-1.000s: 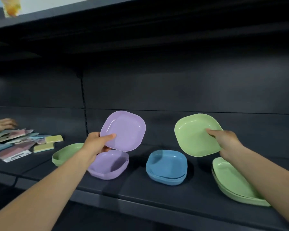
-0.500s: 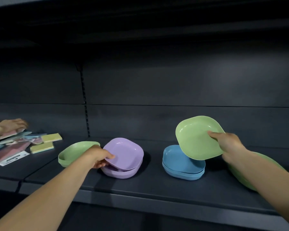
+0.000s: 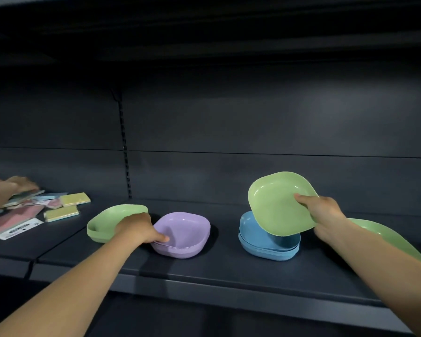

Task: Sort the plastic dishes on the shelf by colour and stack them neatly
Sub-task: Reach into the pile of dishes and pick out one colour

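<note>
Head view: the left hand [image 3: 137,228] rests on the near-left rim of the purple stack [image 3: 182,234], thumb tip on the edge, fingers loosely curled; whether they grip it I cannot tell. A green dish [image 3: 114,221] sits just left, behind that wrist. The right hand [image 3: 323,212] pinches the right edge of a tilted green plate [image 3: 279,203], held above the blue stack [image 3: 267,244]. More green plates [image 3: 384,235] lie behind the right forearm. Bare shelf [image 3: 224,271] runs between the purple and blue stacks and along the front lip.

Both forearms are bare to the frame's edge — no sleeves, watch or rings on the left hand [image 3: 137,228] or right hand [image 3: 326,212].
</note>
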`<state>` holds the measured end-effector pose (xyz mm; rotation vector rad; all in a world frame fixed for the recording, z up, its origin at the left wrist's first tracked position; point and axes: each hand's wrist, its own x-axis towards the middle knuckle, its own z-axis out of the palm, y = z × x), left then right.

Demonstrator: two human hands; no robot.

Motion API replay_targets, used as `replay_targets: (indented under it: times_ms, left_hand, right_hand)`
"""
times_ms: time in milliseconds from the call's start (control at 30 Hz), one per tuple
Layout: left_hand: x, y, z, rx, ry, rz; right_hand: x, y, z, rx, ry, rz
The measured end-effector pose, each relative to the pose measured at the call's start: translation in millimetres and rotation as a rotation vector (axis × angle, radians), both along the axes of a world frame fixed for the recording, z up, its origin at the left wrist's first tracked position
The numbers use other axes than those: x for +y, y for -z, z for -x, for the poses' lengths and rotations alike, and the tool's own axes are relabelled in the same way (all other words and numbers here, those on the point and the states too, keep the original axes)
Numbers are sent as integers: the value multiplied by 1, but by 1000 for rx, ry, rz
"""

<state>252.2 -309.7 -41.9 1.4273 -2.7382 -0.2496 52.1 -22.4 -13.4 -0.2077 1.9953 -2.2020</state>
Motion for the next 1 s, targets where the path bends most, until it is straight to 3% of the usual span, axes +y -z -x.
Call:
replay_targets:
  times_ms: [67, 133, 267, 433, 700, 1000]
  left_hand:
    - [7, -6, 2, 31, 37, 89]
    - [17, -14, 10, 161, 115, 46]
    - [66, -26, 30, 634, 302, -538]
    - [134, -20, 72, 734, 451, -833]
    - [223, -21, 133, 792, 445, -888]
    - [307, -33, 183, 922, 367, -895]
  right_hand:
    - [1, 3, -3, 3, -8, -10]
    - [2, 8, -5, 2, -15, -20]
    - [9, 19, -12, -13, -10, -37]
    - [29, 28, -18, 13, -3, -5]
    - [88, 23, -3, 20, 47, 78]
    - [169, 7, 47, 92, 58, -17]
